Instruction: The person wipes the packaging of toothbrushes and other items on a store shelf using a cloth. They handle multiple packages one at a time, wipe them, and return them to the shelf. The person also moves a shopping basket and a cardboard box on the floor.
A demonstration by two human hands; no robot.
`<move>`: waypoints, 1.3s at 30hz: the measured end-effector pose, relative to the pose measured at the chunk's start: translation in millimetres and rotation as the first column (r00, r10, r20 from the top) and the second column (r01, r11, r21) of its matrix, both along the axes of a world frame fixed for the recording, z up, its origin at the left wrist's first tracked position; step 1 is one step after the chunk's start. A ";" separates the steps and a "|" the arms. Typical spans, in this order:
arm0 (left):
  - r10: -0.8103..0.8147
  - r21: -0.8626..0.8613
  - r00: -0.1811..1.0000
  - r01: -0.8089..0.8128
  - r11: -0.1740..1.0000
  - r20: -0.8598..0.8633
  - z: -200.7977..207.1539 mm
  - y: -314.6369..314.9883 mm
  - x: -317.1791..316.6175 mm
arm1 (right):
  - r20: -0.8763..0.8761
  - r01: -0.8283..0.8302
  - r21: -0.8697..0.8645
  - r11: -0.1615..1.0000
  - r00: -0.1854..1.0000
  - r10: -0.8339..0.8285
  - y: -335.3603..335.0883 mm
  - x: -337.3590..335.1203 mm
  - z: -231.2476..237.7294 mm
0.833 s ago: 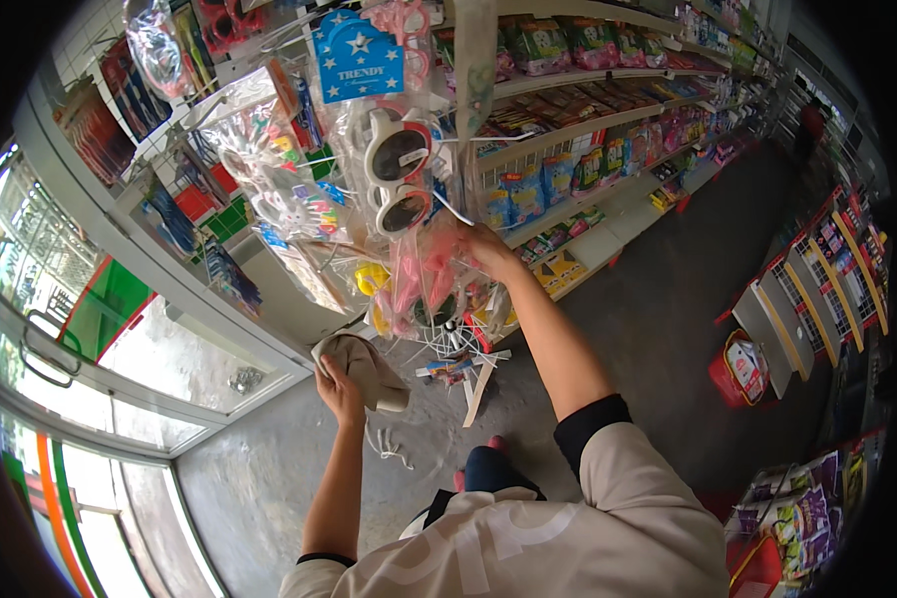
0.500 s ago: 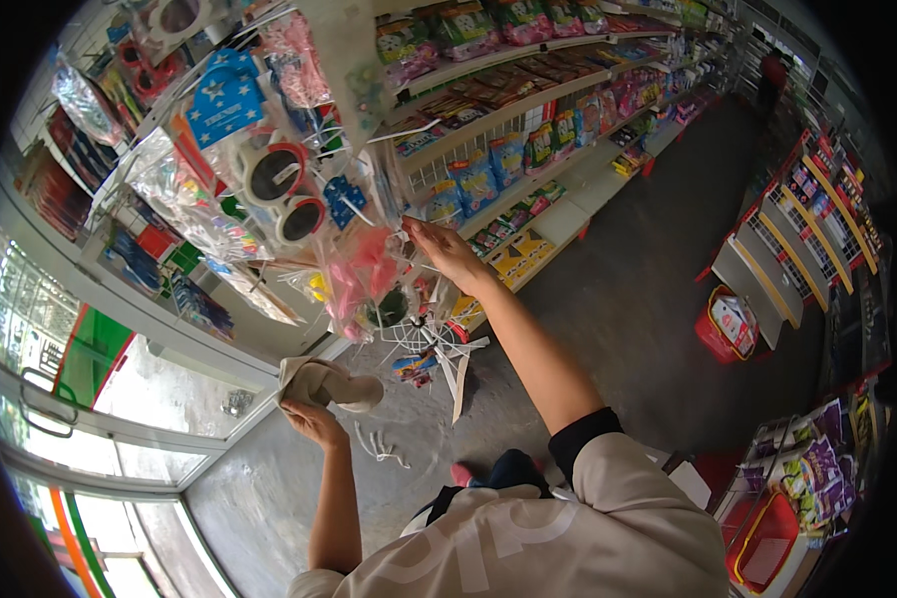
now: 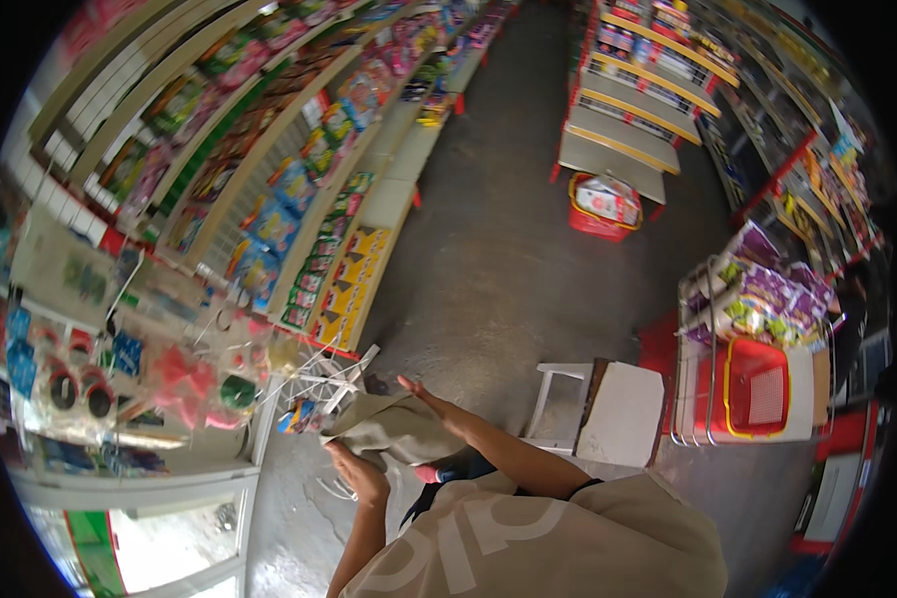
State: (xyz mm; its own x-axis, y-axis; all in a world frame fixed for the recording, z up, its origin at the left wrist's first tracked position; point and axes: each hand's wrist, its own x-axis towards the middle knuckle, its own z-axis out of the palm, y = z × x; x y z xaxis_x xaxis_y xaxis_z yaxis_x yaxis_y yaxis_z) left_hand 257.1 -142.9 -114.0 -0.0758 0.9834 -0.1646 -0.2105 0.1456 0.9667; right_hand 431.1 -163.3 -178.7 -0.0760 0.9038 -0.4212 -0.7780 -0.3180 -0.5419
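Observation:
A crumpled beige cloth (image 3: 394, 424) hangs between my two hands, low in front of my body. My left hand (image 3: 361, 474) grips its near left edge, the fingers partly hidden by the folds. At the cloth's right side is my right hand (image 3: 441, 409), its fingers stretched out and apart against or just beside the fabric; contact is hard to make out. Just beyond the cloth stands a white wire display rack (image 3: 334, 374). Bagged goods hang at its left, among them pink bows (image 3: 181, 374) and rolls of tape (image 3: 62, 389), blurred.
Long shelves (image 3: 389, 189) of colourful packets run along the left. Ahead, a red basket (image 3: 600, 231) sits on the floor by stepped shelving (image 3: 613, 149). At right are a white stool (image 3: 620, 414), another red basket (image 3: 716, 389) and purple packets (image 3: 772, 299). A glass door (image 3: 159, 538) stands lower left.
My view has swung right, so the hanging goods now lie farther left. My right hand has come down from them to the cloth, which my left hand still holds, now more spread out.

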 end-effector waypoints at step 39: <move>-0.722 -0.353 -0.396 0.909 -0.222 -0.567 -148.9 -171.1 452.6 | 0.834 0.959 -0.280 -0.031 0.227 -0.503 -488.4 208.7 -148.6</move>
